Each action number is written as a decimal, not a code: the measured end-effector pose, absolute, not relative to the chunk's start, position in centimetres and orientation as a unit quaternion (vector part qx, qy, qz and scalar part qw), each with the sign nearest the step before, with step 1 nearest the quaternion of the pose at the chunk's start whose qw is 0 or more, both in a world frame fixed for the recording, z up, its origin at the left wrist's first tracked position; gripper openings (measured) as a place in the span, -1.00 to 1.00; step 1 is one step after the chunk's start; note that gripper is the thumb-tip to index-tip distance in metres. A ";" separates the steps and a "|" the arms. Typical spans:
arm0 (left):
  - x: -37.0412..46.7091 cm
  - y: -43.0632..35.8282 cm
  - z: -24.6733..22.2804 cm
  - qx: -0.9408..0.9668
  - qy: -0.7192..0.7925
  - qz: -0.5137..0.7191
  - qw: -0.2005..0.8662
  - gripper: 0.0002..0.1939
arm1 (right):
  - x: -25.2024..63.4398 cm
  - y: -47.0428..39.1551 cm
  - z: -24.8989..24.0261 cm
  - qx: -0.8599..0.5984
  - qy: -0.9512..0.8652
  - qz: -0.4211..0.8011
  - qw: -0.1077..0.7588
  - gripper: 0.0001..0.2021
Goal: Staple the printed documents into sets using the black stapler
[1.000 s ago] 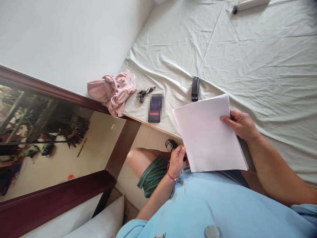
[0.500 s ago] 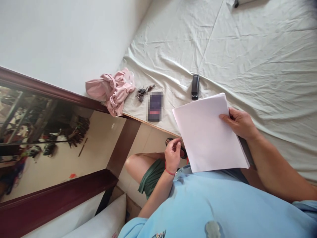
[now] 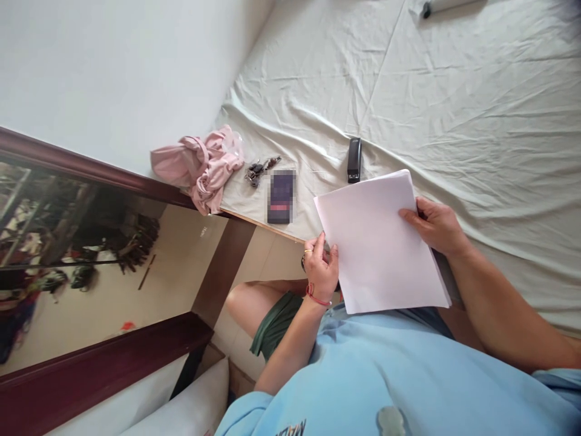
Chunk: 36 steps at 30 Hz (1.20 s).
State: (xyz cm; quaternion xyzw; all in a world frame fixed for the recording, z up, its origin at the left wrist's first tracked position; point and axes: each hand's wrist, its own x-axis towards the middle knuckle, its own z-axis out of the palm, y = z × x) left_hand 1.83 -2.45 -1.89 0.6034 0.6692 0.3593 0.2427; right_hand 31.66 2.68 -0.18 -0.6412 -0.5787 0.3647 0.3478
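A stack of white paper sheets (image 3: 379, 245) lies tilted over my lap and the near edge of the bed. My right hand (image 3: 436, 224) grips its right edge, thumb on top and fingers underneath. My left hand (image 3: 321, 266) is at the left edge, index finger and thumb apart and close to the paper; whether they touch it I cannot tell. This hand wears a ring and a red string bracelet (image 3: 318, 295). Just beyond the stack's top edge a black stapler (image 3: 354, 160) rests on the sheet.
A pale bedsheet (image 3: 490, 115) covers the bed. On its left part lie a blurred-out phone (image 3: 281, 197), a bunch of keys (image 3: 255, 174) and a crumpled pink cloth (image 3: 204, 163). A dark-framed mirror (image 3: 181, 254) stands at the left. A grey object (image 3: 449, 6) shows at the top.
My left hand has moved up and right to the paper's left edge, and its fingers have spread. My right hand keeps its hold on the stack. The view has shifted slightly.
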 end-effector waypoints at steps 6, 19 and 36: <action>2.6 -3.6 -2.4 0.620 0.656 0.362 0.232 -0.39 | 31.5 2.8 -0.4 -0.641 -0.609 0.319 0.341 -0.76; 3.0 -3.5 -1.8 0.606 0.658 0.375 0.242 -0.79 | 31.4 3.0 0.0 -0.641 -0.620 0.306 0.333 -0.77; 3.0 -4.2 -0.8 0.719 0.541 0.436 -0.003 -0.89 | 31.3 3.0 0.2 -0.661 -0.606 0.324 0.301 -0.70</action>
